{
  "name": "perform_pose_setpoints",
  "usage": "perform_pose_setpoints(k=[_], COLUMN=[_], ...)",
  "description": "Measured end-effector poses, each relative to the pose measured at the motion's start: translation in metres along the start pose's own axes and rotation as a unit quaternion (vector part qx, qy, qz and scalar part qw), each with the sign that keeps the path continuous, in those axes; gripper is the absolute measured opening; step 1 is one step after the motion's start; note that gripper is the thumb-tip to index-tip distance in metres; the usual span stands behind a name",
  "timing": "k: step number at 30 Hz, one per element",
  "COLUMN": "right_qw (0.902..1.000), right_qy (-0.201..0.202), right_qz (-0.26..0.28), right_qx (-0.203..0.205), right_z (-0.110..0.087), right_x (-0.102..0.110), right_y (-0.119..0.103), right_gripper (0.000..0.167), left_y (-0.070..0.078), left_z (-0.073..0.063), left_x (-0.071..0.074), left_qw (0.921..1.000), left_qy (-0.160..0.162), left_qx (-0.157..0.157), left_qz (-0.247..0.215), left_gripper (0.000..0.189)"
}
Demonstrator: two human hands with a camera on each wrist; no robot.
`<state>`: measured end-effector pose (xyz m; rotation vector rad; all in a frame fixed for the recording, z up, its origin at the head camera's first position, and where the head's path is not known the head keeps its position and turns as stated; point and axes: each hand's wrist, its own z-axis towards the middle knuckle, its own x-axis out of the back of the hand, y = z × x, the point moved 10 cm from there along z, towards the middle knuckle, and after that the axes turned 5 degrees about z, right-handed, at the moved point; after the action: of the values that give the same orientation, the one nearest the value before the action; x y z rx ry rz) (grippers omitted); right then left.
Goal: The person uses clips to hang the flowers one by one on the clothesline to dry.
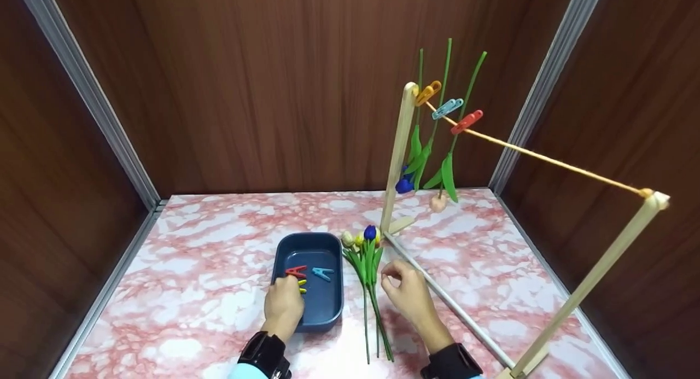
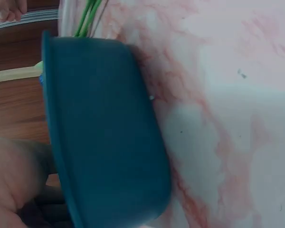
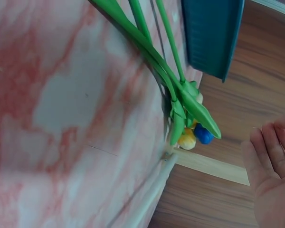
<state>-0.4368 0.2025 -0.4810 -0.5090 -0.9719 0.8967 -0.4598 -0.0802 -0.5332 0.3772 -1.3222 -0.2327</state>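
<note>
Well, from my remote seat I see a pink-and-white marbled tabletop [image 1: 186, 291] carrying everything. On its right stands a pale wooden 2-post frame [image 1: 590, 286], its posts apparently set apart to hold the yellow-orange cord [image 1: 552, 161] taut from far end to near. By the far post, 3 hanging green-stemmed artificial tulips [image 1: 448, 176] point blooms down and stems up, clipped high by an orange plastic clothespin [image 1: 428, 93], a light-blue plastic clothespin [image 1: 447, 109] and a red plastic clothespin [image 1: 467, 122].

Left of those, a dark-blue rounded rectangular tray [image 1: 322, 308] lies lengthwise, near to far; its walls probably serve to corral small parts. Just right of it, a bunch of loose artificial tulips [image 1: 371, 261] shares that axis, blooms far and stems near, perhaps for easy reach.

The left hand [image 1: 284, 301] dips over the tray's left wall; I can't tell whether its fingers pinch anything. The right hand [image 1: 407, 294], beside the stems, holds nothing, thumb and forefinger bent toward each other.

Inside the tray, a second red clothespin [image 1: 296, 270] and a second light-blue clothespin [image 1: 322, 273] lie crosswise, and a half-hidden yellow clothespin [image 1: 302, 283] points its 2 visible prongs right.
</note>
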Motion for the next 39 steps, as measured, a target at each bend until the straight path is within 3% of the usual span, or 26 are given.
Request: perform_pose_setpoints(k=[1, 5, 10, 17, 25, 33, 39], right_qw=[1.0000, 1.0000, 0.9998, 0.9998, 0.9998, 0.9999, 0.9998], right_qy=[-0.001, -0.006, -0.012, -0.012, -0.014, -0.010, -0.018], right_qz=[0.000, 0.002, 0.004, 0.005, 0.000, 0.004, 0.003], right_qx=[0.002, 0.004, -0.015, -0.018, -0.014, 0.004, -0.003], right_z=[0.000, -0.003, -0.006, -0.008, -0.008, -0.010, -0.010], right_x=[-0.001, -0.002, 0.000, 0.000, -0.002, -0.003, -0.003], right_y=[0.000, 0.001, 0.004, 0.005, 0.006, 0.004, 0.005], right_gripper=[0.011, 0.010, 0.009, 0.009, 0.010, 0.011, 0.012], left_y=[-0.005, -0.005, 0.008, 0.010, 0.011, 0.008, 0.007], left_z=[0.003, 0.001, -0.011, -0.008, -0.012, -0.009, -0.007], left_x=[-0.009, -0.018, -0.005, -0.011, 0.002, -0.006, -0.005], left_qw=[0.9999, 0.9999, 0.9997, 0.9990, 0.9996, 0.9994, 0.9990], left_qy=[0.007, 0.002, -0.009, -0.039, 0.004, -0.031, -0.027], left_qx=[-0.004, -0.011, -0.021, -0.011, -0.020, -0.011, -0.009], left_qz=[0.007, 0.004, -0.008, -0.016, -0.019, -0.007, -0.034], left_gripper=[0.007, 0.010, 0.014, 0.015, 0.016, 0.012, 0.012])
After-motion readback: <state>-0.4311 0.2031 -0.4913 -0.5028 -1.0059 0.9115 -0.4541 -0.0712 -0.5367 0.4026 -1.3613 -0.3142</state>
